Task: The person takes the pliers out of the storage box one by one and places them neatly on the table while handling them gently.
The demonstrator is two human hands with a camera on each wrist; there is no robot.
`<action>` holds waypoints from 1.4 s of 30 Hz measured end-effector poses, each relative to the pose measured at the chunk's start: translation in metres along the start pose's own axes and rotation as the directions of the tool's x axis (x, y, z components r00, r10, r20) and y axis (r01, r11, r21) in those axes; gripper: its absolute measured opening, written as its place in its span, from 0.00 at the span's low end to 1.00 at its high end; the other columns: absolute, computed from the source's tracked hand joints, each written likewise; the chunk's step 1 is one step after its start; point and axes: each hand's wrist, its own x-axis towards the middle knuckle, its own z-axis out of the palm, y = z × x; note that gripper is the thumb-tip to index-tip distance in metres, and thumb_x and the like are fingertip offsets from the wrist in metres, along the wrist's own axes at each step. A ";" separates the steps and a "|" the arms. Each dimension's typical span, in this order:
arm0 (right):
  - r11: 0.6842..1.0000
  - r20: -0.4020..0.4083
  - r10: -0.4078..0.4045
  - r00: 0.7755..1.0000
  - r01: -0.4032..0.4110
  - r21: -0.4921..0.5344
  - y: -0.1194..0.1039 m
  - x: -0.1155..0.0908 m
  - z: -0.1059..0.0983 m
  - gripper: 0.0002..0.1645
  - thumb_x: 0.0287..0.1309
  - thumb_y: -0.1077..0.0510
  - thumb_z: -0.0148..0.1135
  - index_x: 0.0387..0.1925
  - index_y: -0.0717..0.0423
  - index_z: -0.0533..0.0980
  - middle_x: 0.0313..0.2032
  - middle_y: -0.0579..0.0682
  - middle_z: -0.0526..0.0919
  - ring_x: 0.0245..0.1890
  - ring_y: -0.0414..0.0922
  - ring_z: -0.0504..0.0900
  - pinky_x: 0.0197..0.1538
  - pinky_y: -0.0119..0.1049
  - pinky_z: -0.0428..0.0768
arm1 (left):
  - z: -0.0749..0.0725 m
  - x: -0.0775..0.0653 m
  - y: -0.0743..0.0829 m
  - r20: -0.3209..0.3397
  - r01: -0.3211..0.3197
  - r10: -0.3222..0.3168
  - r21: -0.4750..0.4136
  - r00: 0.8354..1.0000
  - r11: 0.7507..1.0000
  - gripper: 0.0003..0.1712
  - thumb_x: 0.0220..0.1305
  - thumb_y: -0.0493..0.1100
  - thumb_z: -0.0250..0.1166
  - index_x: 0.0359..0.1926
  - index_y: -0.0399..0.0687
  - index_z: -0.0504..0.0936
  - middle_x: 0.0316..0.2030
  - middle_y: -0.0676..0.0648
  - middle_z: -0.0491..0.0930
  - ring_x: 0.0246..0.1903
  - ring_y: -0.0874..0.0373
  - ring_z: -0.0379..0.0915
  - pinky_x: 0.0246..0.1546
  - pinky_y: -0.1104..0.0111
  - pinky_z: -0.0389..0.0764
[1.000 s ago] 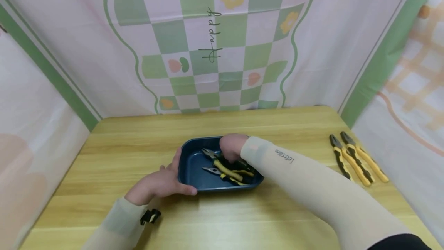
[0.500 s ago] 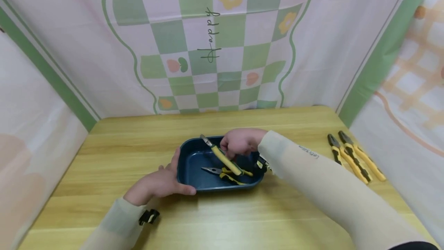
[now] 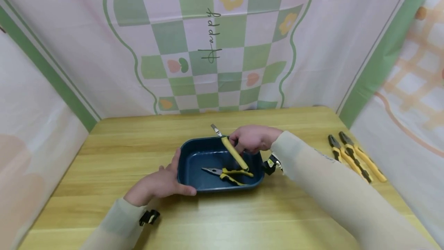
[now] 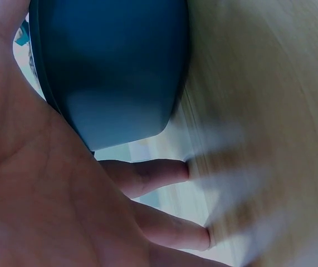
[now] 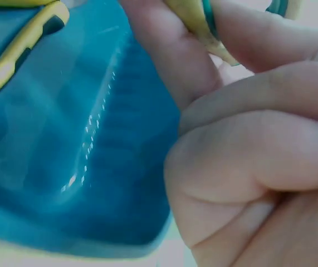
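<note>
In the head view my right hand [image 3: 254,139] pinches a pair of pliers with yellow handles [image 3: 234,152] over the right half of a dark blue box [image 3: 208,190]. The metal head of these pliers points up and left, past the box's far rim. Thumb and fingers close on a yellow-green handle [image 5: 195,19] in the right wrist view. Long-nose pliers [image 3: 225,174] with yellow and black handles lie on the box floor. My left hand [image 3: 161,182] rests against the box's left end, thumb along the near corner. Its fingers [image 4: 172,225] are spread, tips at the tabletop, in the left wrist view.
Two pairs of pliers, the left one [image 3: 336,147] and the right one [image 3: 357,157], lie side by side on the wooden table [image 3: 138,138] at the right. A patterned curtain [image 3: 229,49] hangs behind the table's far edge and along both sides.
My right hand has risen out of the box with the yellow-handled pliers and shifted to the right. The long-nose pliers now lie alone in the box. My left hand has stayed in place.
</note>
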 end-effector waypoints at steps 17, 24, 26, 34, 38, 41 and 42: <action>0.967 -0.100 0.059 0.993 -0.032 0.253 0.042 -0.033 -0.050 0.16 0.55 0.70 0.54 0.47 0.69 0.69 0.37 0.68 0.80 0.11 0.41 0.67 0.14 0.30 0.58 | 0.001 0.000 -0.002 0.014 0.009 -0.009 0.018 1.000 1.000 0.79 0.36 0.72 0.70 0.70 0.59 0.19 0.71 0.40 0.41 0.63 0.24 0.30 0.54 0.37 0.54; 0.975 -0.154 0.086 0.984 -0.051 0.217 0.063 -0.047 -0.064 0.12 0.53 0.70 0.54 0.42 0.67 0.71 0.36 0.69 0.81 0.08 0.38 0.59 0.14 0.30 0.58 | 0.001 0.001 -0.001 0.018 0.011 -0.011 0.023 1.000 1.000 0.79 0.35 0.73 0.70 0.69 0.60 0.18 0.71 0.40 0.40 0.63 0.25 0.30 0.55 0.37 0.54; 0.977 -0.165 0.103 0.981 -0.068 0.204 0.070 -0.051 -0.066 0.11 0.52 0.70 0.53 0.40 0.66 0.72 0.34 0.68 0.82 0.07 0.38 0.58 0.14 0.30 0.58 | 0.001 0.000 -0.001 0.018 0.010 -0.010 0.023 1.000 1.000 0.79 0.35 0.73 0.70 0.69 0.60 0.18 0.71 0.40 0.41 0.63 0.25 0.30 0.55 0.37 0.54; 0.988 -0.192 0.150 0.970 -0.141 0.061 0.099 -0.061 -0.066 0.05 0.51 0.68 0.55 0.24 0.59 0.68 0.27 0.58 0.78 0.11 0.38 0.60 0.17 0.30 0.61 | 0.001 0.001 -0.002 0.012 0.012 -0.012 0.006 1.000 1.000 0.80 0.35 0.72 0.71 0.70 0.59 0.19 0.71 0.40 0.40 0.63 0.25 0.29 0.55 0.35 0.50; 0.977 -0.198 0.208 0.958 -0.213 -0.004 0.109 -0.063 -0.061 0.07 0.57 0.63 0.57 0.25 0.59 0.69 0.28 0.56 0.78 0.13 0.38 0.60 0.17 0.30 0.61 | 0.001 0.001 -0.002 0.011 0.007 -0.007 0.009 1.000 1.000 0.79 0.35 0.73 0.70 0.70 0.60 0.19 0.71 0.40 0.40 0.63 0.25 0.29 0.55 0.36 0.51; 0.969 -0.214 0.227 0.950 -0.243 -0.051 0.115 -0.064 -0.058 0.08 0.57 0.62 0.59 0.25 0.59 0.70 0.25 0.53 0.77 0.12 0.38 0.59 0.17 0.30 0.60 | 0.001 0.001 -0.001 0.013 0.008 -0.009 0.016 1.000 1.000 0.79 0.35 0.73 0.70 0.70 0.60 0.19 0.71 0.40 0.41 0.63 0.25 0.30 0.55 0.36 0.52; 0.966 -0.221 0.229 0.948 -0.250 -0.068 0.116 -0.064 -0.057 0.08 0.57 0.61 0.60 0.25 0.59 0.71 0.24 0.53 0.76 0.12 0.38 0.59 0.16 0.30 0.60 | 0.000 0.001 -0.001 0.013 0.008 -0.008 0.017 1.000 1.000 0.79 0.35 0.73 0.70 0.70 0.60 0.19 0.71 0.40 0.41 0.63 0.25 0.30 0.55 0.36 0.52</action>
